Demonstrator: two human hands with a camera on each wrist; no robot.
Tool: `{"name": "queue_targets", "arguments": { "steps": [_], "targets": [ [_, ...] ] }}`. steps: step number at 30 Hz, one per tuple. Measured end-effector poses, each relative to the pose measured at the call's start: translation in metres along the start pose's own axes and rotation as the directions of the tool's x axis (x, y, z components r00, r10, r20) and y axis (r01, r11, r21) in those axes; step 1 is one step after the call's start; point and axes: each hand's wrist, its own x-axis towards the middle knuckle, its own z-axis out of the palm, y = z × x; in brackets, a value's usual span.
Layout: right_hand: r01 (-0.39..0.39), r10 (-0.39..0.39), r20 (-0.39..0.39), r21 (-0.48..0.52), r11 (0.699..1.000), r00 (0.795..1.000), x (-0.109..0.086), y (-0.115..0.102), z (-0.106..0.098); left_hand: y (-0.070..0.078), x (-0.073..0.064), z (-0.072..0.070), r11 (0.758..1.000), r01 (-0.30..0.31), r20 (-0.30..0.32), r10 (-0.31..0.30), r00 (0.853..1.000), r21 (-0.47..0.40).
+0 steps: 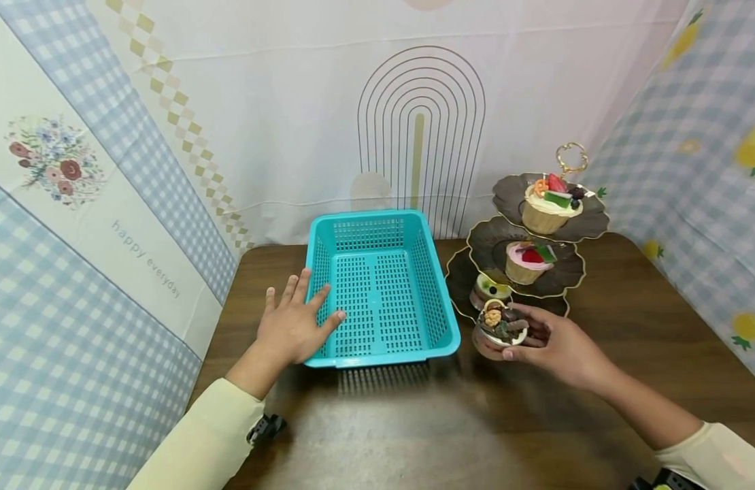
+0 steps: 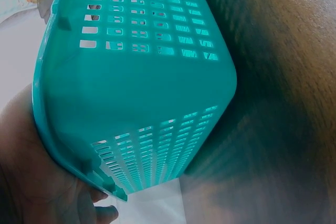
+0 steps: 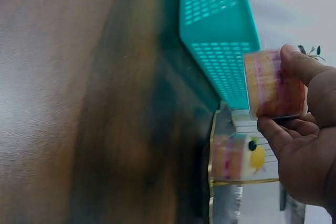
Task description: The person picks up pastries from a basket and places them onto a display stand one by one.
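Observation:
In the head view my left hand [image 1: 296, 325] rests on the left rim of a turquoise plastic basket [image 1: 445, 306], fingers spread and straight, the thumb and forefinger reaching over the inside. The left wrist view shows that hand [image 2: 39, 166] against the rim of the basket [image 2: 131, 82]. My right hand [image 1: 558, 344] holds a clear cup of layered cake [image 1: 502, 333] topped with cream, dark pieces and a small pretzel-like ring. Thumb and fingers pinch the cup's sides, as the right wrist view shows with the cake cup [image 3: 270, 85] between them. It is off the table, in front of the stand.
A dark three-tier stand [image 1: 490, 245] with gold edges is at the right. It bears a cream-topped cupcake [image 1: 545, 214], a pink-topped cupcake [image 1: 524, 265] and, on its lowest tier, another cake cup [image 1: 484, 292]. Fabric walls [image 1: 261, 136] enclose the brown wooden table [image 1: 377, 435].

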Motion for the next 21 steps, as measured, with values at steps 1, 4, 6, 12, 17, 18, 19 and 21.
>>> {"name": "queue_targets", "arguments": {
  "steps": [1,4,6,12,17,18,19,21],
  "targets": [
    [-0.004,0.004,0.000,0.001,1.000,1.000,-0.001,0.002,0.001,0.000,0.000,0.000,1.000,0.001,0.001,-0.001,1.000,0.002],
    [-0.011,0.011,-0.005,0.002,1.000,1.000,-0.002,0.008,0.004,0.000,0.000,-0.001,1.000,0.001,0.001,-0.001,1.000,0.004],
    [-0.010,0.010,-0.005,0.011,1.000,1.000,-0.002,0.013,0.005,0.000,-0.001,-0.001,1.000,0.002,0.001,-0.002,1.000,0.004],
    [-0.010,0.010,-0.022,-0.007,1.000,1.000,0.000,0.026,0.005,0.000,-0.001,-0.001,1.000,0.006,-0.001,-0.006,1.000,-0.007],
    [-0.026,0.023,-0.052,-0.060,0.998,0.998,0.003,0.038,0.002,0.000,-0.001,0.000,1.000,0.004,-0.005,-0.004,1.000,-0.007],
    [-0.030,0.025,-0.060,-0.081,0.996,0.998,0.004,0.040,0.001,0.000,-0.001,0.000,1.000,0.003,-0.006,-0.003,1.000,-0.010],
    [-0.034,0.027,-0.069,-0.104,0.994,0.997,0.004,0.042,0.000,0.000,-0.001,0.000,1.000,0.002,-0.005,-0.003,1.000,-0.010],
    [-0.046,0.034,-0.087,-0.144,0.989,0.996,0.005,0.045,-0.003,0.000,0.000,0.000,1.000,0.002,-0.004,-0.003,1.000,-0.003]
  ]
}}
